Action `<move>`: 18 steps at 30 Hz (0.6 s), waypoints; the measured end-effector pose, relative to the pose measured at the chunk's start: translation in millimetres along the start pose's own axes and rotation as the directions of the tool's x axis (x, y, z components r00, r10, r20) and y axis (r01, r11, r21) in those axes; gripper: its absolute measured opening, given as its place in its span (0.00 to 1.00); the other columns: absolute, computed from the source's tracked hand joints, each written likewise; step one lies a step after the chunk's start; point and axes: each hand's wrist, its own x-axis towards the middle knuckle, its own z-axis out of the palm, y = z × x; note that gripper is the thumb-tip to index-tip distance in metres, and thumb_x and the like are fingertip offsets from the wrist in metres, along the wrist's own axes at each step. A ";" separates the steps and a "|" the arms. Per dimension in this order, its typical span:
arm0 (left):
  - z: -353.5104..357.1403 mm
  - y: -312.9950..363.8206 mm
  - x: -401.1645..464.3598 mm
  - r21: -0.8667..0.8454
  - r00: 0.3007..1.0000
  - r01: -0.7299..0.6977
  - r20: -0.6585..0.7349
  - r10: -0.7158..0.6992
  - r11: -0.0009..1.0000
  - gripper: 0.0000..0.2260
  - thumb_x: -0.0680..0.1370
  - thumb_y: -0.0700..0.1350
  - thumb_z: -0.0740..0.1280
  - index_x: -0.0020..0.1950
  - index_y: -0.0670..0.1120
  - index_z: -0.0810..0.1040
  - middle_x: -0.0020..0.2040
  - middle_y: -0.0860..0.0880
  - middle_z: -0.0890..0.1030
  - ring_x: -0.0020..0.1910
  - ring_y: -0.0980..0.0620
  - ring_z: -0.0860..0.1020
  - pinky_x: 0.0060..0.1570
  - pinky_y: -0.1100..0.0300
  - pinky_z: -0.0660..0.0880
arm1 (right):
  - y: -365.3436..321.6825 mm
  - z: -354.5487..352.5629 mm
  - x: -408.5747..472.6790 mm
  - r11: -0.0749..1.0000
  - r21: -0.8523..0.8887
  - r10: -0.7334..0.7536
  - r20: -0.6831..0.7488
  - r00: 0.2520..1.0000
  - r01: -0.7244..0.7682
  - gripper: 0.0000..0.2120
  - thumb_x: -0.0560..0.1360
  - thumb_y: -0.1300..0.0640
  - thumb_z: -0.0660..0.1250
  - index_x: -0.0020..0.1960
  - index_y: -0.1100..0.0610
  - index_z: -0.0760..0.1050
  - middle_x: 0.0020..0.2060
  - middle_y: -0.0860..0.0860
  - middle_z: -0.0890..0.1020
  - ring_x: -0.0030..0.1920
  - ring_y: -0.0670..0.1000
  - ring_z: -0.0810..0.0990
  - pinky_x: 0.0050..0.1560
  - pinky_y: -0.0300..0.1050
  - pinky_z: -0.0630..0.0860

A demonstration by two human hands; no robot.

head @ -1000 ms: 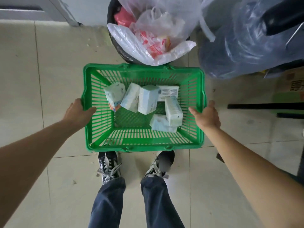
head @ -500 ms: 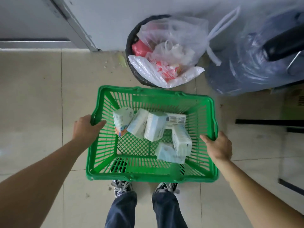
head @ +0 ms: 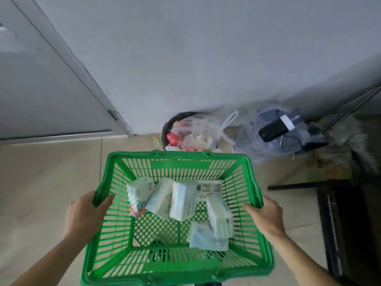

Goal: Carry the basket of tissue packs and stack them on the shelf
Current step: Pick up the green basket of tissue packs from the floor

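1. Holding the green basket are two bare hands, one on each short side.
2. The left hand grips the left rim. Its thumb is hooked over the top edge and into the basket, and the other fingers go under the rim on the outside.
3. The right hand grips the right rim the same way, with the thumb lying along the inner edge and the fingers curled round the outside.
4. The basket is up in the air in front of the person, above the pale tile floor.
5. Six tissue packs lie loose on the basket's bottom. None of them are stacked neatly.
6. Three packs lean side by side near the far wall of the basket. The left one has some orange on its lower end.
7. A flat pack lies behind them at the back right, one more stands on its side to the right, and a crumpled soft blue pack sits near the front right corner.
8. Past the basket, a black bin stands against the grey wall. It is full of plastic bags and red and white wrappers.
9. Just beside the bin on the right is a big clear bag with dark things inside.
10. A grey door is at the far left.
11. Dark furniture is at the right edge, too dim to make out.
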 end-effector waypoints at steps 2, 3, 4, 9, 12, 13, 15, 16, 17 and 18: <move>-51.8 29.4 -13.8 -0.032 0.999 -0.023 -0.029 0.022 0.999 0.19 0.78 0.53 0.73 0.32 0.43 0.76 0.26 0.43 0.79 0.28 0.42 0.77 0.30 0.53 0.71 | -39.7 -38.2 -12.4 1.000 0.002 -0.022 -0.018 1.000 0.022 0.07 0.70 0.55 0.79 0.40 0.55 0.83 0.32 0.46 0.83 0.36 0.49 0.82 0.33 0.41 0.74; -77.9 45.2 -20.4 -0.051 0.999 -0.038 -0.041 0.036 0.998 0.18 0.77 0.52 0.73 0.33 0.43 0.77 0.26 0.43 0.79 0.29 0.42 0.77 0.31 0.53 0.70 | -58.2 -57.7 -17.9 1.000 0.006 -0.027 -0.030 0.999 0.027 0.07 0.69 0.54 0.79 0.40 0.55 0.83 0.32 0.48 0.83 0.36 0.51 0.82 0.36 0.45 0.76; -103.7 61.2 -26.9 -0.067 0.998 -0.052 -0.051 0.048 0.996 0.17 0.77 0.52 0.74 0.33 0.43 0.79 0.27 0.43 0.80 0.30 0.42 0.78 0.32 0.52 0.70 | -76.3 -77.1 -23.2 0.999 0.012 -0.033 -0.045 0.998 0.033 0.08 0.69 0.53 0.80 0.40 0.56 0.83 0.32 0.50 0.84 0.37 0.53 0.83 0.39 0.48 0.78; -226.9 141.0 -59.0 -0.087 0.987 -0.137 -0.095 0.129 0.987 0.17 0.77 0.52 0.73 0.38 0.39 0.82 0.30 0.40 0.81 0.35 0.42 0.79 0.37 0.53 0.70 | -156.1 -171.9 -59.5 0.989 0.014 -0.145 -0.102 0.984 0.147 0.11 0.68 0.53 0.79 0.42 0.60 0.83 0.34 0.54 0.84 0.35 0.53 0.79 0.37 0.47 0.75; -286.0 186.3 -80.8 -0.101 0.978 -0.181 -0.121 0.169 0.978 0.17 0.78 0.52 0.73 0.35 0.41 0.80 0.28 0.46 0.77 0.30 0.50 0.74 0.33 0.56 0.67 | -194.8 -230.0 -75.3 0.982 0.028 -0.183 -0.118 0.976 0.187 0.12 0.69 0.53 0.78 0.42 0.61 0.82 0.35 0.56 0.82 0.35 0.53 0.78 0.36 0.47 0.74; -302.4 200.3 -89.0 -0.113 0.976 -0.190 -0.125 0.176 0.975 0.17 0.78 0.51 0.73 0.34 0.43 0.78 0.28 0.48 0.77 0.29 0.53 0.73 0.30 0.58 0.66 | -202.8 -248.0 -79.1 0.980 0.030 -0.192 -0.129 0.973 0.198 0.13 0.68 0.50 0.78 0.41 0.60 0.82 0.35 0.54 0.82 0.36 0.54 0.80 0.38 0.48 0.75; -331.9 226.1 -107.9 -0.142 0.971 -0.215 -0.139 0.196 0.966 0.17 0.78 0.51 0.73 0.33 0.46 0.76 0.29 0.49 0.76 0.29 0.56 0.73 0.28 0.63 0.64 | -220.6 -285.8 -89.5 0.974 0.025 -0.218 -0.150 0.964 0.224 0.14 0.66 0.48 0.78 0.36 0.58 0.79 0.32 0.53 0.82 0.38 0.55 0.82 0.37 0.48 0.73; -341.6 235.8 -113.1 -0.145 0.969 -0.228 -0.135 0.209 0.963 0.17 0.78 0.51 0.73 0.33 0.46 0.76 0.30 0.49 0.76 0.29 0.55 0.73 0.27 0.63 0.64 | -228.4 -302.0 -92.0 0.973 0.019 -0.225 -0.140 0.964 0.230 0.14 0.67 0.50 0.79 0.34 0.59 0.79 0.31 0.54 0.82 0.38 0.55 0.82 0.36 0.48 0.72; -352.3 245.8 -120.1 -0.146 0.966 -0.241 -0.134 0.222 0.959 0.16 0.78 0.51 0.72 0.34 0.45 0.76 0.30 0.48 0.76 0.28 0.55 0.73 0.27 0.62 0.64 | -235.8 -319.6 -95.3 0.969 0.018 -0.241 -0.137 0.961 0.245 0.13 0.67 0.52 0.79 0.34 0.59 0.80 0.31 0.55 0.82 0.37 0.56 0.82 0.35 0.46 0.71; -365.0 256.4 -131.9 -0.143 0.961 -0.256 -0.144 0.235 0.956 0.16 0.78 0.51 0.72 0.34 0.44 0.77 0.30 0.48 0.76 0.28 0.54 0.73 0.27 0.61 0.65 | -244.6 -340.8 -103.7 0.966 0.025 -0.252 -0.141 0.957 0.258 0.11 0.68 0.54 0.79 0.36 0.60 0.81 0.31 0.55 0.82 0.36 0.55 0.81 0.33 0.43 0.70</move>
